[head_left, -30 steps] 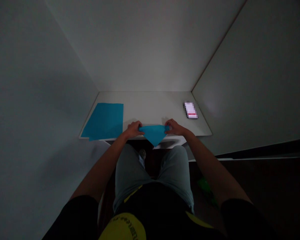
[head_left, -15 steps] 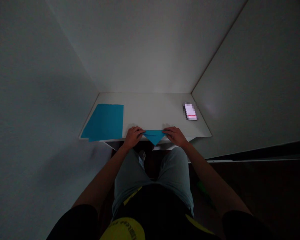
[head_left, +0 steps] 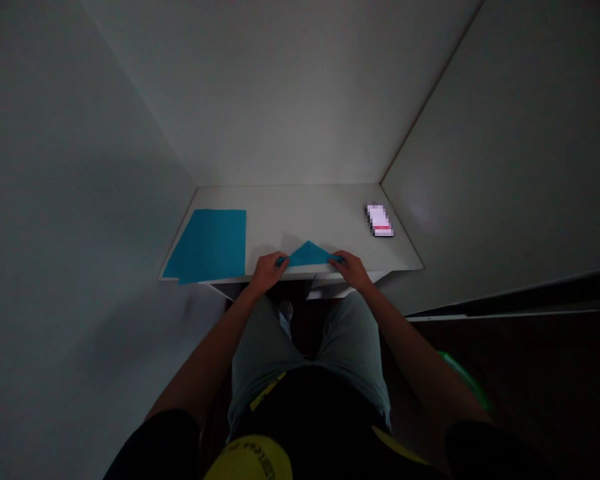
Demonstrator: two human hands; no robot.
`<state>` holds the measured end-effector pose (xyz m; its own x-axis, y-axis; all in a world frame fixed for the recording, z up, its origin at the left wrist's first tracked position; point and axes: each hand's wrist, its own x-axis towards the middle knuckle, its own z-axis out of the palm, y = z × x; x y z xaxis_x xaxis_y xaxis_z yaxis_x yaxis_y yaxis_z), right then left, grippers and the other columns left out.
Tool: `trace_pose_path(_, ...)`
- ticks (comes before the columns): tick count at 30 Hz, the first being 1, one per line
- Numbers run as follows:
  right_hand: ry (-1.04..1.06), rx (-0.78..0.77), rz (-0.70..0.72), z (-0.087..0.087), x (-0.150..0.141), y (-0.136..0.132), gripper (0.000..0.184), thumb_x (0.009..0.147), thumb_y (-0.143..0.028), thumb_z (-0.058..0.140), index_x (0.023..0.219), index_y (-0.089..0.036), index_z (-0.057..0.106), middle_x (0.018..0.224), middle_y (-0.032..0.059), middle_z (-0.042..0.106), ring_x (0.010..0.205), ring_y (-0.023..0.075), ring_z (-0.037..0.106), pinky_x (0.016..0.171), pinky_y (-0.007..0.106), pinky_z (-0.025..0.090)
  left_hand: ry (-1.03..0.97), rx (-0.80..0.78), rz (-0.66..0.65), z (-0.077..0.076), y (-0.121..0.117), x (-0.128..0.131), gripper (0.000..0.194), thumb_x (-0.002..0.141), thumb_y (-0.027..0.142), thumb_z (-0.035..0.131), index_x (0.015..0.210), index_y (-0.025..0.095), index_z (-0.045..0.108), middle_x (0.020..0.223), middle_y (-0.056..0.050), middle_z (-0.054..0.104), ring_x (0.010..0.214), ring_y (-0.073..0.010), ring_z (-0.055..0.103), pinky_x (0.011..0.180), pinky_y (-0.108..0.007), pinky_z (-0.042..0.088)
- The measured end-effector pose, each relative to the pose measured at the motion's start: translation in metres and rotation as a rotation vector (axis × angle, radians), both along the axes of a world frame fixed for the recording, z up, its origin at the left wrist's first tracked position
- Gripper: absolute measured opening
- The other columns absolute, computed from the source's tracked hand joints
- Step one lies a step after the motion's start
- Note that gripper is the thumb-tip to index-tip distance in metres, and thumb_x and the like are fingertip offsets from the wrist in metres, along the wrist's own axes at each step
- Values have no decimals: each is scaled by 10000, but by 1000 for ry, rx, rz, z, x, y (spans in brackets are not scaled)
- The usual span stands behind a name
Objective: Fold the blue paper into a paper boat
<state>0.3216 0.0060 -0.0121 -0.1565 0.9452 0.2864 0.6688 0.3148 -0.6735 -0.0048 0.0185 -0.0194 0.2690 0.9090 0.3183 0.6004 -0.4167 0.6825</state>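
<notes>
The two hands now hold a folded blue paper [head_left: 309,255] at the near edge of the white desk [head_left: 305,213], and its shape is different from a moment before: the point of the triangle hung down over the edge toward the knees, but now it is turned up and points to the far side. The long folded side lies along the near edge, so the paper rests on the desk top and no longer hangs. The left hand [head_left: 267,272] and the right hand [head_left: 350,270] are apart, not pressed together, and each one seems to pinch one end of the long side between the thumb and the curled fingers, though the exact contact is partly hidden. On the left part of the desk lies a flat blue paper sheet [head_left: 207,245], well apart from the left hand. Near the far right corner lies a small pixelated object [head_left: 379,221], which I cannot identify. Pale walls [head_left: 80,167] close the desk on the left, far and right sides. Below, on the dark floor, a green object [head_left: 465,380] shows at the right.
</notes>
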Motion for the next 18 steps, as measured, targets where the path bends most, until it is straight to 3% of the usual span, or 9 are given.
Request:
trace_pose_path(3, 141, -44, -106, 6, -9, 15, 371, 913, -557, 685, 1123, -251, 693, 924, 35, 756, 815, 230, 668, 774, 362, 535, -104, -121, 120, 8, 16, 9, 204, 961, 326, 691, 1139, 228, 690, 949, -27, 788, 862, -202, 728, 824, -332, 554)
trace_pose_path(6, 209, -47, -131, 4, -15, 23, 330, 886, -536, 685, 1048, -250, 667, 893, 32, 748, 776, 217, 654, 760, 359, 543, -250, -199, 179, 7, 23, 15, 207, 930, 323, 714, 1098, 217, 658, 921, -21, 777, 812, -182, 727, 792, -313, 558)
trace_pose_path(13, 245, -37, -2, -7, -8, 23, 325, 926, -484, 616, 1103, -249, 754, 1141, 79, 784, 993, 245, 713, 952, 421, 567, -328, -229, 66, 2, 19, 7, 230, 884, 386, 766, 1040, 217, 780, 1039, -61, 818, 942, -218, 754, 928, -375, 602)
trace_pose_path(18, 302, -106, 9, -8, -6, 20, 498, 850, -568, 741, 1219, -234, 767, 1099, 81, 774, 830, 210, 674, 796, 375, 588, -283, -229, 52, 2, 17, 3, 386, 778, 389, 877, 1119, 222, 807, 1062, -70, 821, 941, -236, 747, 908, -394, 614)
